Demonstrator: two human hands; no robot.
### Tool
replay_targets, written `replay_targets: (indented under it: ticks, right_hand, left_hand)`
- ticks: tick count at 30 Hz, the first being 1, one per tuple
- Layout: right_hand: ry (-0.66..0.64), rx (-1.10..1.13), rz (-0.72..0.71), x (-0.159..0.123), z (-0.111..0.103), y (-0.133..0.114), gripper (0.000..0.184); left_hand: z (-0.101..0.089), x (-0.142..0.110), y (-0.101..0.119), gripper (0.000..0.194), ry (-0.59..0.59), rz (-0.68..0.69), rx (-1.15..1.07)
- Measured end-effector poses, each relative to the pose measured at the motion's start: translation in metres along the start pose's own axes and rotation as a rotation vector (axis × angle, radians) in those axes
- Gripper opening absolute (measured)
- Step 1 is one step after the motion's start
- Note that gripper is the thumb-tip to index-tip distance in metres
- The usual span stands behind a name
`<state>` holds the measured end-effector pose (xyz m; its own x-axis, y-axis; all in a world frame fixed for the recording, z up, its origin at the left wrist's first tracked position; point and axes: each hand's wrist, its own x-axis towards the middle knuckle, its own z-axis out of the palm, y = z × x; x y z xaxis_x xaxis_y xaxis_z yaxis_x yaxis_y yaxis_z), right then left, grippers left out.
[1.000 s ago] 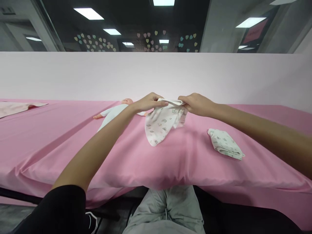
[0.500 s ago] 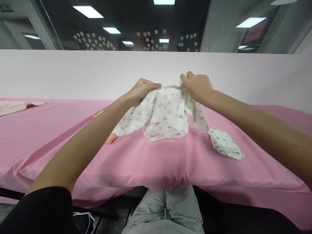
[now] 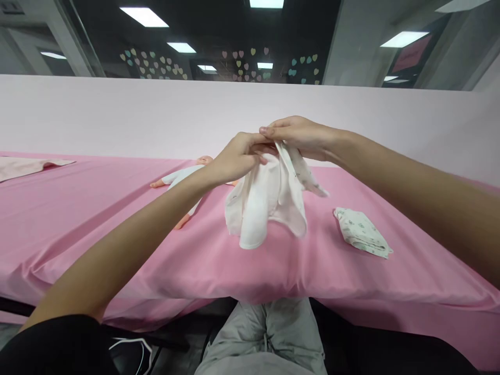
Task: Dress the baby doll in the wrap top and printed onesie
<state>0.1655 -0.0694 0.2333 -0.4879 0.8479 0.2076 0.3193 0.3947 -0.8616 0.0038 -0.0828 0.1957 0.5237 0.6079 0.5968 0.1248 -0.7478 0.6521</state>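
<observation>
A small white baby shirt [image 3: 253, 208] with a faint print hangs bunched from both hands above the pink-covered table. My left hand [image 3: 246, 153] pinches its upper edge, fingers curled into the cloth. Close against it, my right hand [image 3: 299, 136] grips the top of the same shirt, thumb toward the left fingers. A baby doll [image 3: 182, 174] in white clothing lies behind my left forearm, which hides part of it. Right of the shirt, a folded printed cloth [image 3: 363, 232] rests on the table, touched by neither hand.
The pink sheet [image 3: 136, 260] covers the table up to its front edge near my lap. A pale pink cloth [image 3: 31, 167] lies at the far left. A white wall [image 3: 117, 114] rises behind the table, with a dark window above.
My hands have come together from holding the shirt spread wide. The shirt has folded and bunched, showing its plainer side, and more of the doll is now visible.
</observation>
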Motion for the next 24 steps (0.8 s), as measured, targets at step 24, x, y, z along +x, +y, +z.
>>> replay_targets:
  ticks: [24]
  right_hand:
    - [0.559, -0.974, -0.053, -0.016, -0.033, 0.057, 0.033]
  left_hand:
    - [0.015, -0.024, -0.097, 0.017, 0.074, -0.187, 0.392]
